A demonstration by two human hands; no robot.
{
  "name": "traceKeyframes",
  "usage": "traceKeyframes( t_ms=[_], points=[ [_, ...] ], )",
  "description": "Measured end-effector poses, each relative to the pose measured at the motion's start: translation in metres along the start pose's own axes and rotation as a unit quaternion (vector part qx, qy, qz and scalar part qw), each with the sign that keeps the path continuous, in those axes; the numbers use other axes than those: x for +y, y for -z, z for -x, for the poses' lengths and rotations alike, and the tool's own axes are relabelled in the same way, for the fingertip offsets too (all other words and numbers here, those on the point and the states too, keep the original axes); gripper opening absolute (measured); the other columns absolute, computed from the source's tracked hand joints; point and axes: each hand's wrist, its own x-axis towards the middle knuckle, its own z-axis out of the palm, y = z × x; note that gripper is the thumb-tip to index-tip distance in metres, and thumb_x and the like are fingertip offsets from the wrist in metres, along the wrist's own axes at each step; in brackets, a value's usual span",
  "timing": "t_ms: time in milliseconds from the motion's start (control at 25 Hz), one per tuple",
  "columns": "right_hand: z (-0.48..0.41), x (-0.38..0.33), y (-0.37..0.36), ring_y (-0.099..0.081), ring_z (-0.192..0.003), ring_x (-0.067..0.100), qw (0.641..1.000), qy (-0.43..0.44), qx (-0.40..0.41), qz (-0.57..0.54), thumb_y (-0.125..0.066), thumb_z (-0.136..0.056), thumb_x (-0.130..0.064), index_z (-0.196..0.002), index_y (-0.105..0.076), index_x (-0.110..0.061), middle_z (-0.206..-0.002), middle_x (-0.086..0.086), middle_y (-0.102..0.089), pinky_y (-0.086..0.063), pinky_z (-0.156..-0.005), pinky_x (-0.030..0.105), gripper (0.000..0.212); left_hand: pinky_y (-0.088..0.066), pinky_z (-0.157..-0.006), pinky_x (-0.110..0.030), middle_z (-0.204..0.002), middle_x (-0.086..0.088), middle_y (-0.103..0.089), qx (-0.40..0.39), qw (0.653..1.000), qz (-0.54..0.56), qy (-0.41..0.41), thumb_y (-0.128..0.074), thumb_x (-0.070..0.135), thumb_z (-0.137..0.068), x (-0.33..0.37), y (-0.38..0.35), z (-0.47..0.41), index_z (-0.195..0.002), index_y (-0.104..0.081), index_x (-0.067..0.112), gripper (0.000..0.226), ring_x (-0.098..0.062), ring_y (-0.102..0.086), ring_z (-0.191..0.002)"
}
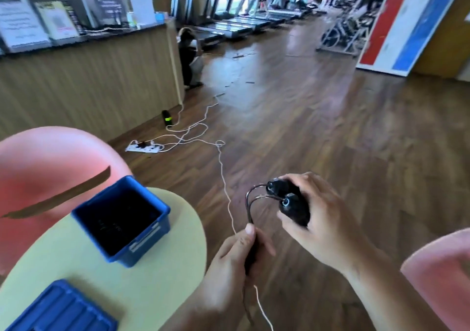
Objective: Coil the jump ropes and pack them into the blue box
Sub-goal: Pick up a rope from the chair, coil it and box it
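The right hand point(314, 220) has its grip closed round 2 black handles point(292, 203), held side by side with their cord ends facing left. From them 2 dark strands of the jump rope point(248, 203) arc over and drop into the left hand point(236, 262), whose grip is wrapped round them just below. The rest hangs down out of its fist, so the held bundle's long axis runs roughly up and down.

The blue box point(150, 239) stands open on the tabletop point(165, 267), to the left of both hands and nearer the left one. The packing move would therefore go leftward across the tabletop's edge.

Count: 1 rope in hand, 2 handles, 1 box and 1 blue lid point(61, 310) lying apart from it. The box's inside is dark and may already hold ropes.
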Motion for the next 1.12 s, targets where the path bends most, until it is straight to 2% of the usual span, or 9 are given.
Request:
traceKeyframes(
  t_ms=[160, 320, 440, 520, 640, 720, 840, 960, 1120],
  points=[
    [-0.030, 0.031, -0.005, -0.061, -0.110, 0.003, 0.995, -0.067, 0.030, -0.069, -0.078, -0.080, -0.019, -0.124, -0.060, -0.024, -0.116, -0.014, -0.063, -0.045, -0.092, 0.016, 0.048, -0.026, -0.047, -0.024, -0.058, 0.001, -0.039, 0.003, 0.999, 0.021, -0.044, -0.041, 0.055, -0.098, 0.010, 0.006, -0.084, -0.083, -0.071, 0.013, 0.054, -0.012, -0.031, -0.050],
    [-0.071, 0.051, -0.014, -0.059, -0.107, -0.006, 0.984, -0.137, 0.064, -0.091, -0.081, -0.081, -0.014, -0.124, -0.059, -0.030, -0.113, -0.022, -0.064, -0.037, -0.086, 0.002, 0.051, -0.025, -0.049, -0.025, -0.062, 0.004, -0.041, 0.025, 0.997, 0.051, -0.055, -0.042, 0.057, -0.100, 0.035, 0.021, -0.153, -0.085, -0.071, 0.017, 0.052, -0.011, -0.030, -0.052],
    [-0.101, 0.067, -0.024, -0.062, -0.105, -0.003, 0.972, -0.182, 0.077, -0.124, -0.081, -0.083, -0.018, -0.125, -0.059, -0.032, -0.109, -0.022, -0.067, -0.039, -0.084, 0.002, 0.050, -0.021, -0.052, -0.028, -0.063, 0.003, -0.038, 0.041, 0.995, 0.066, -0.063, -0.039, 0.050, -0.108, 0.050, 0.028, -0.195, -0.088, -0.070, 0.016, 0.050, -0.012, -0.029, -0.056],
    [-0.120, 0.080, -0.032, -0.066, -0.091, 0.005, 0.956, -0.213, 0.084, -0.184, -0.079, -0.085, -0.021, -0.119, -0.060, -0.031, -0.092, -0.016, -0.069, -0.043, -0.077, 0.008, 0.041, -0.021, -0.052, -0.027, -0.064, 0.001, -0.036, 0.035, 0.992, 0.080, -0.087, -0.041, 0.046, -0.109, 0.057, 0.027, -0.220, -0.090, -0.064, 0.015, 0.043, -0.013, -0.028, -0.056],
    [-0.155, 0.105, -0.040, -0.064, -0.076, 0.006, 0.923, -0.238, 0.106, -0.284, -0.075, -0.081, -0.019, -0.104, -0.062, -0.021, -0.080, -0.006, -0.067, -0.047, -0.072, 0.011, 0.026, -0.024, -0.051, -0.026, -0.066, 0.001, -0.037, 0.021, 0.991, 0.064, -0.115, -0.042, 0.042, -0.109, 0.064, 0.027, -0.262, -0.087, -0.055, 0.015, 0.036, -0.013, -0.029, -0.057],
    [-0.182, 0.131, -0.047, -0.062, -0.074, 0.006, 0.889, -0.273, 0.117, -0.349, -0.073, -0.074, -0.020, -0.094, -0.064, -0.017, -0.077, -0.006, -0.065, -0.047, -0.072, 0.017, 0.022, -0.022, -0.052, -0.026, -0.067, -0.001, -0.038, 0.018, 0.992, 0.052, -0.110, -0.044, 0.035, -0.111, 0.067, 0.027, -0.294, -0.082, -0.053, 0.018, 0.035, -0.012, -0.028, -0.057],
    [-0.230, 0.174, -0.059, -0.061, -0.084, 0.017, 0.821, -0.294, 0.112, -0.475, -0.067, -0.068, -0.013, -0.087, -0.070, -0.022, -0.086, 0.001, -0.067, -0.045, -0.080, 0.037, 0.022, -0.023, -0.050, -0.023, -0.070, -0.004, -0.046, 0.035, 0.994, 0.056, -0.089, -0.047, 0.024, -0.109, 0.074, 0.020, -0.340, -0.087, -0.057, 0.009, 0.029, -0.010, -0.033, -0.055],
    [-0.282, 0.215, -0.066, -0.061, -0.080, 0.026, 0.713, -0.311, 0.090, -0.621, -0.062, -0.068, -0.008, -0.081, -0.076, -0.024, -0.081, 0.006, -0.066, -0.046, -0.077, 0.043, 0.025, -0.029, -0.046, -0.024, -0.071, -0.007, -0.055, 0.084, 0.991, 0.051, -0.095, -0.055, 0.016, -0.106, 0.086, 0.010, -0.386, -0.091, -0.062, 0.010, 0.018, -0.015, -0.040, -0.053],
    [-0.352, 0.253, -0.077, -0.065, -0.075, 0.020, 0.580, -0.248, 0.053, -0.774, -0.058, -0.070, -0.005, -0.111, -0.070, -0.015, -0.086, 0.004, -0.065, -0.056, -0.078, 0.037, 0.044, -0.035, -0.041, -0.022, -0.057, -0.006, -0.054, 0.196, 0.971, -0.016, -0.133, -0.068, 0.011, -0.098, 0.111, 0.010, -0.434, -0.091, -0.060, 0.003, 0.013, -0.016, -0.043, -0.043]
  ],
)
